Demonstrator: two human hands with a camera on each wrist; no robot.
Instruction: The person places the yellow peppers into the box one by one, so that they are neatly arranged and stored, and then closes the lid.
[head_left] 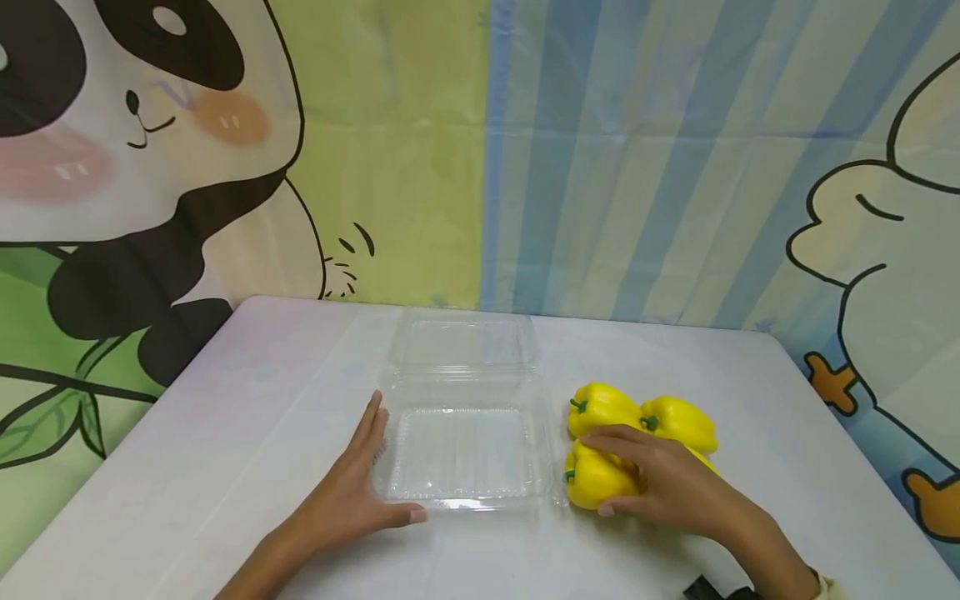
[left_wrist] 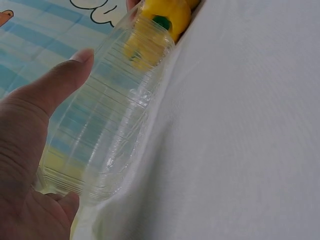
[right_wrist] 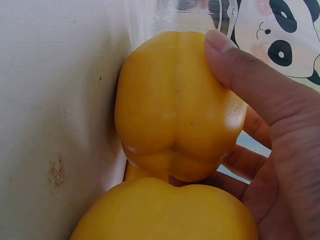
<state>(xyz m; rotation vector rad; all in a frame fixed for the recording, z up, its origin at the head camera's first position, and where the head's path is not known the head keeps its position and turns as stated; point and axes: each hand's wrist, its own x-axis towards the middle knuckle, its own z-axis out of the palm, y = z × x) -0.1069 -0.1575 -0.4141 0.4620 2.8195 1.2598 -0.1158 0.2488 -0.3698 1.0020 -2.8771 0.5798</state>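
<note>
The step in hand looked like the pick-up of the first pepper. The right hand curled its thumb and fingers round the nearest yellow pepper, which lay on the tabletop just right of the clear clamshell box. The left hand lay flat, fingers straight, against the box's left side, holding nothing, thumb along its front edge. The box stood open, its lid folded back behind it, its tray bare. Next, by my judgement, the pepper needed lifting clear of its neighbours and carrying left over the box wall. I counted three peppers, touching one another, one box, and two hands.
</note>
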